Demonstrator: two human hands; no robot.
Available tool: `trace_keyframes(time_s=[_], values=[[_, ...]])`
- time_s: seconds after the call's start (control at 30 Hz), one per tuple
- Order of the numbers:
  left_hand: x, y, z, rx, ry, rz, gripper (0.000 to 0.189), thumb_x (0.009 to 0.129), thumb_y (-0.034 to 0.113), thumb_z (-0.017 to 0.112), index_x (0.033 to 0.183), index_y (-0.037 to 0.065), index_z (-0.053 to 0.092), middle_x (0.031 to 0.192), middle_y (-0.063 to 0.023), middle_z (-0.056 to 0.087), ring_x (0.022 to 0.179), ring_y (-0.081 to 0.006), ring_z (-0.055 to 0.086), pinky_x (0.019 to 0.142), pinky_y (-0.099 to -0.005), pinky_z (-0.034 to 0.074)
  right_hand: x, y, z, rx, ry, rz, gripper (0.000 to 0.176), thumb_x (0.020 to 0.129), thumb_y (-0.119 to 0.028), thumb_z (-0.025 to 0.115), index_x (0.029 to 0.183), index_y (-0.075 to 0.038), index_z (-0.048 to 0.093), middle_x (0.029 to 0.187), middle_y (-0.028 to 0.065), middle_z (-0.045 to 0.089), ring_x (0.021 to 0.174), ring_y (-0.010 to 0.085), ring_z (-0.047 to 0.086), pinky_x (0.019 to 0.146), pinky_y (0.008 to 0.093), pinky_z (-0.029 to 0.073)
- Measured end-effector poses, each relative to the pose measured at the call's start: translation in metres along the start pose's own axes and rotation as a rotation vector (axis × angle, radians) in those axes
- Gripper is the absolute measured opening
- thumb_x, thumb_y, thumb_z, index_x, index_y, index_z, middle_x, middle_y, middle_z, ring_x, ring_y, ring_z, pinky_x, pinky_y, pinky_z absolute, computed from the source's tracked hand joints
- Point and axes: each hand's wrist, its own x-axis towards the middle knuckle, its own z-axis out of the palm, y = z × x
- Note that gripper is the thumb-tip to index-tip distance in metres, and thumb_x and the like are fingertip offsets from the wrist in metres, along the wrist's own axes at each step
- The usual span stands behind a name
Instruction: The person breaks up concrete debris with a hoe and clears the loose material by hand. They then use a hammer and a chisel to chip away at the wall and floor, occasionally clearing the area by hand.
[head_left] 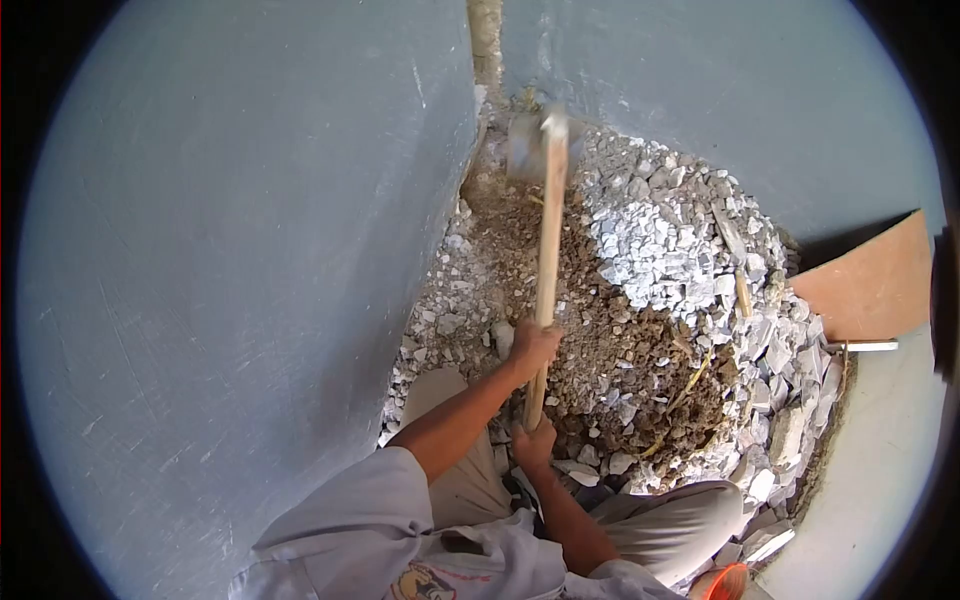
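Observation:
A hoe with a long wooden handle (549,240) reaches away from me over broken rubble. Its metal blade (530,148), blurred by motion, is at the far end near the wall corner. My left hand (536,347) is wrapped round the middle part of the handle. Closer to my body, my right hand (533,442) grips the handle's near end. Brown soil (600,350) mixed with small stones lies beneath and to the right of the handle.
Grey walls (250,220) rise at the left and beyond the corner. White and grey rubble (660,255) is heaped on the right. A brown curved board (870,285) leans at the far right. An orange container (722,582) sits at the bottom right.

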Motion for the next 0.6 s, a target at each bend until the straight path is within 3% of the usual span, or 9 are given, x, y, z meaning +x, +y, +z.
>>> trace_keyframes(time_s=[0.23,0.33,0.4,0.43,0.53,0.6], values=[[0.022,0.129,-0.011,0.303,0.103,0.367,0.028,0.091,0.015,0.071,0.107,-0.002,0.056,0.069,-0.007,0.061,0.048,-0.0168,0.058,0.04,-0.0349,0.046,0.105,-0.044,0.067,0.236,0.1,-0.196,0.026,0.081,-0.007,0.067,0.102,0.008,0.061,0.083,0.0125,0.066,0.075,0.0209,0.063,0.071,0.0389,0.051],[0.078,0.084,-0.037,0.246,0.158,0.235,0.032,0.09,0.014,0.072,0.111,-0.005,0.057,0.072,-0.0107,0.064,0.051,-0.0194,0.061,0.042,-0.0381,0.049,0.116,-0.022,0.076,0.013,-0.059,-0.046,0.032,0.081,-0.009,0.068,0.104,0.011,0.06,0.085,0.0222,0.07,0.078,0.0302,0.072,0.068,0.0407,0.054],[0.113,0.035,-0.066,0.321,0.18,-0.055,0.034,0.09,0.016,0.07,0.112,-0.007,0.061,0.076,-0.0145,0.067,0.054,-0.0272,0.067,0.047,-0.0392,0.055,0.09,0.004,0.085,0.006,-0.133,0.141,0.032,0.08,-0.009,0.068,0.104,0.012,0.061,0.084,0.0214,0.07,0.074,0.0293,0.071,0.065,0.0399,0.054],[0.113,0.023,-0.055,0.333,0.197,-0.075,0.031,0.089,0.015,0.071,0.107,-0.007,0.061,0.075,-0.0139,0.066,0.054,-0.0257,0.065,0.046,-0.0397,0.053,0.082,0.012,0.081,-0.005,-0.167,0.233,0.032,0.08,-0.008,0.068,0.104,0.012,0.061,0.084,0.021,0.07,0.072,0.0288,0.071,0.063,0.0395,0.053],[0.088,-0.006,-0.028,0.319,0.221,-0.129,0.023,0.086,0.011,0.073,0.096,-0.007,0.061,0.073,-0.0125,0.063,0.053,-0.0224,0.063,0.043,-0.04,0.051,0.047,-0.044,0.012,0.027,-0.159,0.383,0.033,0.079,-0.01,0.069,0.104,0.011,0.061,0.085,0.0198,0.07,0.069,0.0264,0.07,0.06,0.039,0.053],[0.07,-0.008,-0.01,0.177,0.187,-0.149,0.021,0.085,0.01,0.073,0.092,-0.006,0.062,0.072,-0.0119,0.063,0.054,-0.0217,0.064,0.043,-0.0385,0.05,0.031,-0.024,-0.026,-0.025,-0.159,0.052,0.03,0.079,-0.011,0.07,0.101,0.009,0.063,0.078,0.0126,0.066,0.066,0.0227,0.066,0.059,0.0398,0.052]])
